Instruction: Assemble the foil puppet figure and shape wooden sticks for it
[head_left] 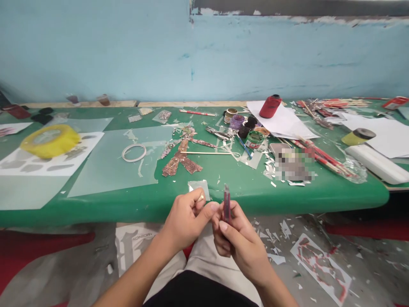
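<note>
My right hand (pixel 241 241) is wrapped round a dark red utility knife (pixel 226 207), held upright with its metal tip pointing up. Close beside it, my left hand (pixel 188 217) is closed, its thumb reaching toward the right hand's fingers. A small pale end shows between the left fingers; the rest of that thing is hidden. Just beyond my left hand a small clear plastic piece (pixel 200 187) lies at the table edge. Farther in, a brown patterned cut-out figure (pixel 182 158) lies flat, a thin wooden stick (pixel 207 153) across it.
The green-covered table (pixel 105 204) holds a white tape ring (pixel 133 152), a wide yellow tape roll (pixel 50 140), paint jars (pixel 254 139), a red thread spool (pixel 270 106), red-wrapped sticks (pixel 329 157) and a long white case (pixel 377 164). Paper scraps (pixel 321 268) litter the floor.
</note>
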{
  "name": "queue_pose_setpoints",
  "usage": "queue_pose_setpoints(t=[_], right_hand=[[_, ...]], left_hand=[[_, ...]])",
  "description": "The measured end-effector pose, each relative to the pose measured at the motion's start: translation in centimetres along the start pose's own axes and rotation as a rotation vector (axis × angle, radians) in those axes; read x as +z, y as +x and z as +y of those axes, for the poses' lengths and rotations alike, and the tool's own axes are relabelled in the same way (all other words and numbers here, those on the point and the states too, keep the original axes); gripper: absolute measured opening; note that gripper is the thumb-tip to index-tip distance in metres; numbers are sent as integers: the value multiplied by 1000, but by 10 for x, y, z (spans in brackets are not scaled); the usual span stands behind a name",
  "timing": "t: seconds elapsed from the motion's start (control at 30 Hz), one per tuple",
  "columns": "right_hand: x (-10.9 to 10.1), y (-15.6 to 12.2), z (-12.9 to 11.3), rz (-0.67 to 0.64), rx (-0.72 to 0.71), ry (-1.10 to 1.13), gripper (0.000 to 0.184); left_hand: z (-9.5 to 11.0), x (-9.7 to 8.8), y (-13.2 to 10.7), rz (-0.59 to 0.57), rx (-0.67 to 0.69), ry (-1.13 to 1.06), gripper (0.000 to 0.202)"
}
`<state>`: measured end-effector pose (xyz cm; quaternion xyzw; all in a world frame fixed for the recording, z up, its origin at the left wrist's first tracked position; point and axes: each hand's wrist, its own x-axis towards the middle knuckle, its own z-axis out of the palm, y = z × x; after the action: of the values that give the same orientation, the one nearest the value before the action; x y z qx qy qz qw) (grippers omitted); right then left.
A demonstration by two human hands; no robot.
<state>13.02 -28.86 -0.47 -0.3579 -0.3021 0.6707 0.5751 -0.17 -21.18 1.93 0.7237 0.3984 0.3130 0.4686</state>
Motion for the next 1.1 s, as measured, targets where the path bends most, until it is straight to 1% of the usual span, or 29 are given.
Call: queue_pose_setpoints(t=[0.1, 0.2, 0.3, 0.43, 0.5, 0.57, 0.6, 0.63, 0.77, 0.83, 0.93, 1.0, 1.1], right_hand=[[0, 0, 7, -21, -66, -5, 29], [1, -4, 14, -73, -54, 10, 42], [3, -8, 18, -19, -59, 34, 49], [6, -12, 12, 35, -52, -13, 58], [6, -14, 8, 65, -25, -73, 58], [4, -15, 5, 108, -34, -174, 53], [2, -15, 4, 118, -76, -252, 48], [0, -15, 3, 113, -149, -353, 43], [-8, -13, -11, 51, -584, -915, 27], [-8, -12, -23, 33, -705, -1108, 22], [-3, -12, -39, -5, -737, -1242, 15], [1, -13, -46, -49, -735, -1282, 11], [4, -13, -52, -131, -724, -1306, 12]], left_hand=[[-2, 0, 0, 44, -14, 4, 42], [-1, 1, 1, 71, -20, 25, 42], [0, 1, 1, 26, -13, 12, 44], [0, -1, -1, -44, 21, 25, 47], [0, -3, -1, -50, 32, 42, 49], [0, -4, -2, -51, 54, 56, 49], [1, -4, -2, -57, 73, 63, 49], [2, -5, -2, -64, 98, 70, 48], [4, -8, -4, -74, 229, 98, 49], [5, -9, -4, -56, 301, 105, 53], [9, -11, -6, -20, 396, 120, 58], [12, -11, -6, 0, 437, 150, 59], [16, -11, -7, -2, 481, 188, 57]])
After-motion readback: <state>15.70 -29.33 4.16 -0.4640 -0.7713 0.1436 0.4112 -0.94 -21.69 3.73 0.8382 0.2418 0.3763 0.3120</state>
